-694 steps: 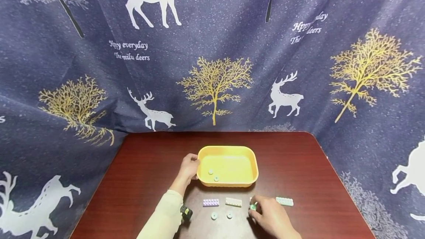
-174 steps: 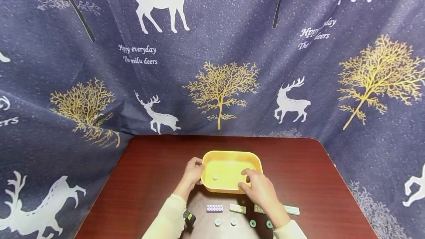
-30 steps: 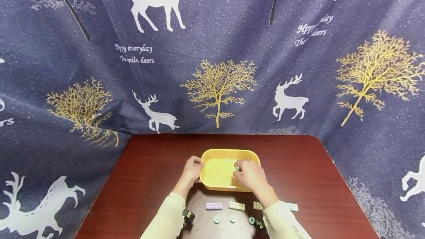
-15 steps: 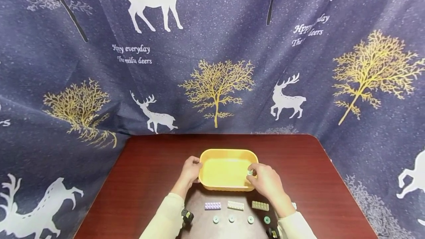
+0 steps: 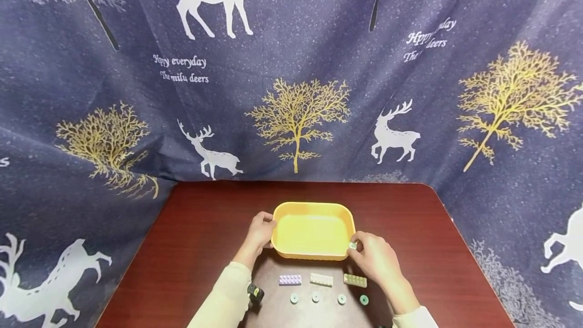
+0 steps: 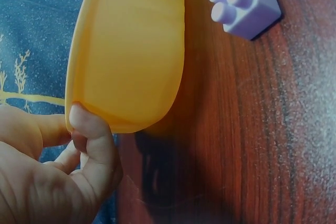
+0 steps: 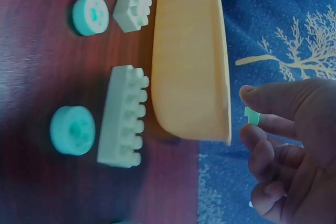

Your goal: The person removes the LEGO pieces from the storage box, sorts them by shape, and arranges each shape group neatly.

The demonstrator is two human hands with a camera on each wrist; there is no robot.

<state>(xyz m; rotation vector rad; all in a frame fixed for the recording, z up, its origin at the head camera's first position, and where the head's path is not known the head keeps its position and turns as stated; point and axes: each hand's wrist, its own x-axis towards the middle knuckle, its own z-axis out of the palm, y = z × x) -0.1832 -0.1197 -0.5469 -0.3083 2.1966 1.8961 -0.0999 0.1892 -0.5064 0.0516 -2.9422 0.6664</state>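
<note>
My left hand (image 5: pixel 261 230) pinches the left rim of a yellow plastic basin (image 5: pixel 278 253), thumb inside the wall in the left wrist view. Between the thumb and fingertips of my right hand (image 5: pixel 375 259) is a small pale green toy wheel (image 7: pixel 252 116), mostly covered by the fingers. That hand is at the basin's right end, close to the rim. In front of the basin lie a purple toy brick (image 5: pixel 290 280), a cream brick (image 5: pixel 321 280) and a yellow-green brick (image 5: pixel 355 281). Several toy wheels (image 5: pixel 342 299) form a row nearer me.
The dark red wooden table (image 5: pixel 214 206) carries everything. A blue cloth with deer and trees (image 5: pixel 218 105) hangs behind it. My right forearm (image 5: pixel 403 295) covers the place where a pale green brick showed earlier. A black strap-like device (image 5: pixel 255 293) is on my left wrist.
My right hand has moved from inside the basin rightward to its right rim, carrying the wheel. The wheel seen in the basin 5.8 s ago no longer shows there. My left hand stays.
</note>
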